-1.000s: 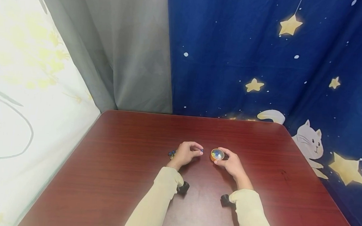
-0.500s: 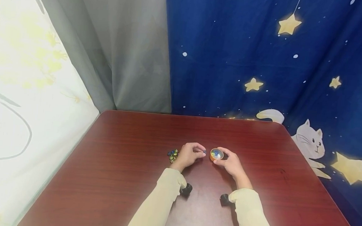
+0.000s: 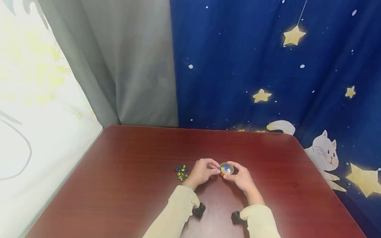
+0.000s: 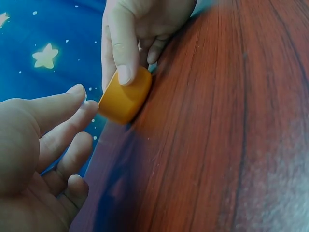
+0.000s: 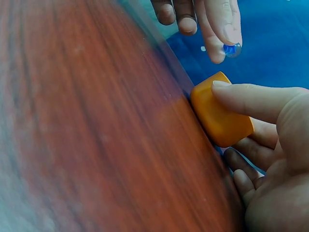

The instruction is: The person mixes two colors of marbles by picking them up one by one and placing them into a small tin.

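Note:
My left hand (image 3: 204, 172) pinches a clear glass marble (image 5: 232, 50) with a blue swirl between thumb and fingertip, right at the rim of a small round cup. That cup (image 5: 215, 111) is orange outside, and my right hand (image 3: 243, 177) grips it by the sides, tilted toward the left hand. In the head view its pale inside shows a few blue and yellow-green pieces. The left wrist view shows the orange cup (image 4: 126, 96) under the right thumb, while the marble is hidden there behind the left fingertips. Left of the left wrist lies a cluster of blue and yellow-green marbles (image 3: 181, 172).
The dark red wooden table (image 3: 127, 187) spans the lower view, its far edge against a grey curtain (image 3: 142, 60) and a blue star-patterned curtain (image 3: 231, 64). A pale curtain (image 3: 35, 91) hangs along the left side. Black wrist cameras sit at both cuffs.
My left hand has moved right with the marble, from a gap away up to the cup's rim. My right hand stays on the cup. More of the marble cluster shows now.

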### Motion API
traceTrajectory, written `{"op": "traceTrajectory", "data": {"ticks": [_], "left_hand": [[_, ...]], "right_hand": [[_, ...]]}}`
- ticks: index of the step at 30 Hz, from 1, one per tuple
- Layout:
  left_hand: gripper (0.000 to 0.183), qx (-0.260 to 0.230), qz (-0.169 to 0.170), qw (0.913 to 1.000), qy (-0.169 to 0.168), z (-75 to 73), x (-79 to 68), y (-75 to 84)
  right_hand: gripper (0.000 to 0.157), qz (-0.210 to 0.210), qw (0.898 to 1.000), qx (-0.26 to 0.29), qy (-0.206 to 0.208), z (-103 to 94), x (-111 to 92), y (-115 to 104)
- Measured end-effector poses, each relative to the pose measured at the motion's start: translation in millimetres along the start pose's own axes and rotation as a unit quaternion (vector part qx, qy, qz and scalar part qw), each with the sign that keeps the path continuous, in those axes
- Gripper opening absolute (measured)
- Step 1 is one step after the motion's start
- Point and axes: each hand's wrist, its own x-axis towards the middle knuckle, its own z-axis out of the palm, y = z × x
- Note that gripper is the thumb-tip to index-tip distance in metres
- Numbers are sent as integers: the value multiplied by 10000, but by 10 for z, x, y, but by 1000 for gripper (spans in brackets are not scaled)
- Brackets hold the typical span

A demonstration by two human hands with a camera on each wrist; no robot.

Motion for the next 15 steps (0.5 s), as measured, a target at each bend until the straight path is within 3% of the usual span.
{"op": "traceTrajectory", "data": {"ticks": [15], "left_hand": [[11, 423, 130, 9988, 218, 53, -3, -20]], "right_hand": [[61, -12, 9999, 155, -27, 4, -24, -25]]}}
